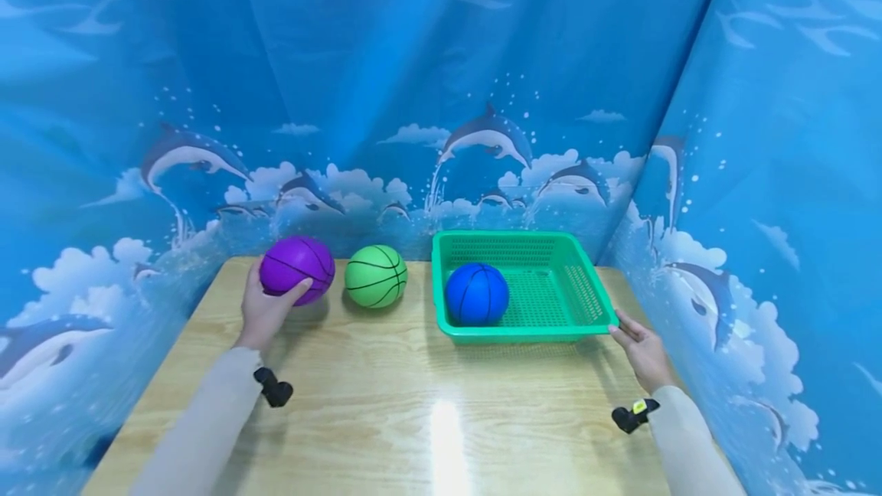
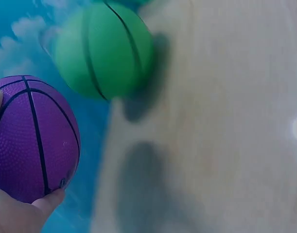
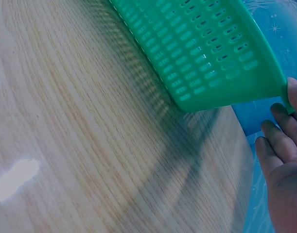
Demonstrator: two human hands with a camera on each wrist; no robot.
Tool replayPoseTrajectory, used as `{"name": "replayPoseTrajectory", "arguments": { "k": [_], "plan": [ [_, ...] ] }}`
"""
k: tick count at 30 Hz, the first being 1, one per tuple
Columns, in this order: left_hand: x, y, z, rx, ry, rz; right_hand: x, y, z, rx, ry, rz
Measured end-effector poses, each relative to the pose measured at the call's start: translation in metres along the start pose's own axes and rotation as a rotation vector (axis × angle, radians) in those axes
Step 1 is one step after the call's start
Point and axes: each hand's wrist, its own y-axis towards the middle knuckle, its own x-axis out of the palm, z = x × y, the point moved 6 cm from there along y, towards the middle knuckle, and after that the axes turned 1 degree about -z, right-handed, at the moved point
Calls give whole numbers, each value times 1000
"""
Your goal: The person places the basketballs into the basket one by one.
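My left hand (image 1: 265, 315) grips a purple basketball (image 1: 298, 270), thumb on the near side; a shadow in the left wrist view shows the ball held above the table. Just right of it a green basketball (image 1: 376, 276) sits on the table. At the right stands a green plastic basket (image 1: 551, 305) with slotted walls, and a blue basketball (image 1: 477, 294) lies in its left part. With thumb and fingers my right hand (image 1: 644, 350) pinches the basket's near right corner rim (image 3: 284, 94). The other fingers of that hand spread below the rim in the right wrist view.
A light wood-grain table (image 1: 372, 404) carries everything, with a bright glare spot near its front. Blue curtains (image 1: 386, 83) printed with dolphins rise behind the table and along both sides. Each wrist bears a small black device (image 1: 273, 387).
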Motion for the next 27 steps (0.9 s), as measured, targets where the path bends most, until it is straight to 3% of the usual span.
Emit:
{"name": "replayPoseTrajectory", "arguments": {
  "k": [4,7,11,15,21,27],
  "plan": [
    [14,-2,38,50,-56,-37,0,0,0,8,0,5],
    [33,-6,70,128,-90,-92,0,1,1,2,2,4],
    [66,-19,110,227,-145,-184,-1,1,2,-12,-10,7],
    [108,-38,142,273,-211,-276,-2,2,2,-17,-11,15],
    [181,-65,170,333,-267,-387,-2,2,2,-9,5,16],
    [244,-97,173,349,-180,-440,-2,2,3,-20,-11,22]
  ]
}}
